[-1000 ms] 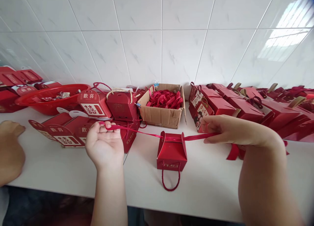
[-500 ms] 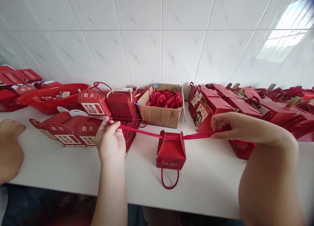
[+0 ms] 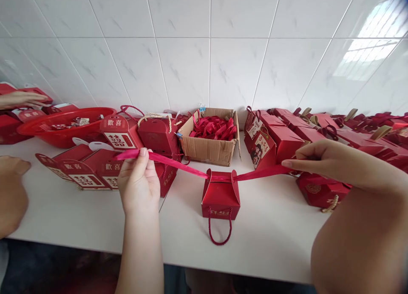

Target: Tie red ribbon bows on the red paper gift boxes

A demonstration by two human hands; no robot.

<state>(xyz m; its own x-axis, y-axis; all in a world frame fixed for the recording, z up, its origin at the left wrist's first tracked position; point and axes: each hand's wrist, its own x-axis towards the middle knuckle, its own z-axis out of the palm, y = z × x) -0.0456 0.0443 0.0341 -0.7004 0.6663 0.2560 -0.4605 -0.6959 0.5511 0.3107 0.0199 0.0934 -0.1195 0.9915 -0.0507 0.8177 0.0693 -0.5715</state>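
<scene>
A small red box [image 3: 221, 196] stands on the white table, its rope handle hanging down at the front. A red ribbon [image 3: 181, 165] runs through the holes in its top and stretches out to both sides. My left hand [image 3: 139, 179] pinches the ribbon left of the box, with a loose end sticking out past the fingers. On the other side my right hand [image 3: 307, 160] pinches the ribbon's other end, fingers pressed together.
Behind the box is a cardboard carton [image 3: 208, 151] of red ribbons. Rows of red boxes [image 3: 287, 136] fill the right side. A red basin [image 3: 44, 130] and printed boxes [image 3: 86, 175] are at left, near another person's hand [image 3: 24, 99] and arm [image 3: 12, 196].
My hands have moved slightly further apart, and more ribbon shows beyond my left fingers. The small box has shifted slightly left in view. Another person's hand has appeared at the far left.
</scene>
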